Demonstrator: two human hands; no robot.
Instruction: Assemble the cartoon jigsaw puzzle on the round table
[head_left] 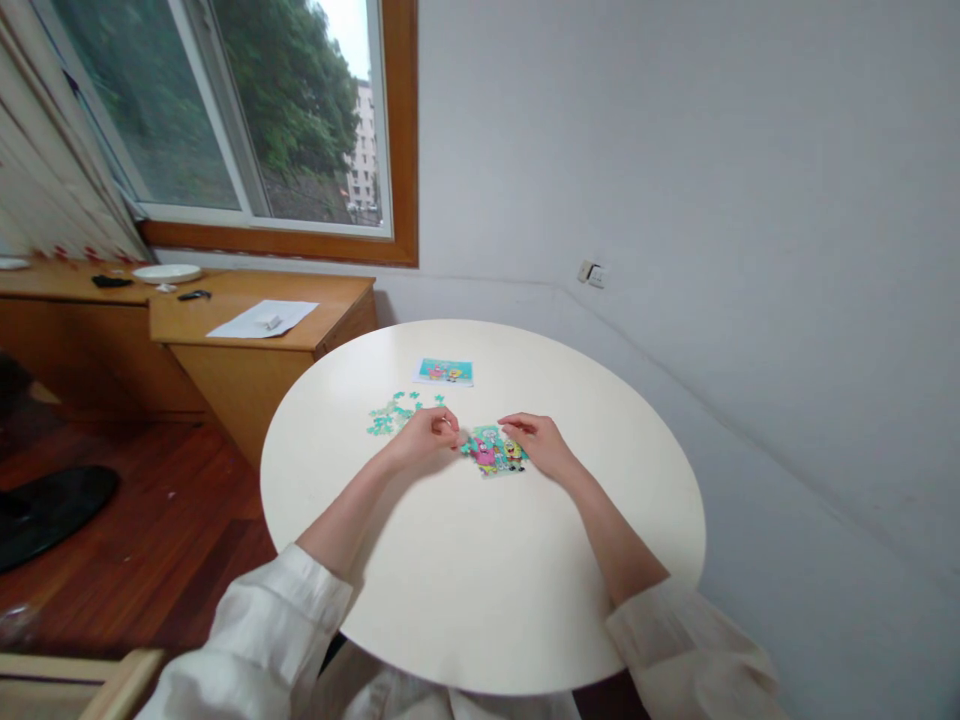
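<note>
A partly assembled jigsaw puzzle [487, 460] lies on the round white table, showing a pink starfish and a yellow sponge figure. At its left edge, my left hand [424, 437] is closed in a pinch, with a small teal puzzle piece [465, 448] at the fingertips. My right hand [541, 445] rests over the upper right edge of the puzzle, fingers apart and reaching onto it; they cover part of that corner. Loose teal puzzle pieces [384, 420] are scattered to the left, some hidden behind my left hand. Beyond them lies a reference picture card [445, 372].
The round table [480, 590] stands close to the white wall with its socket [592, 273]. A wooden desk [337, 320] at the back left bears paper [262, 319], a white plate [167, 272] and small dark items. A black round base [60, 510] stands on the floor.
</note>
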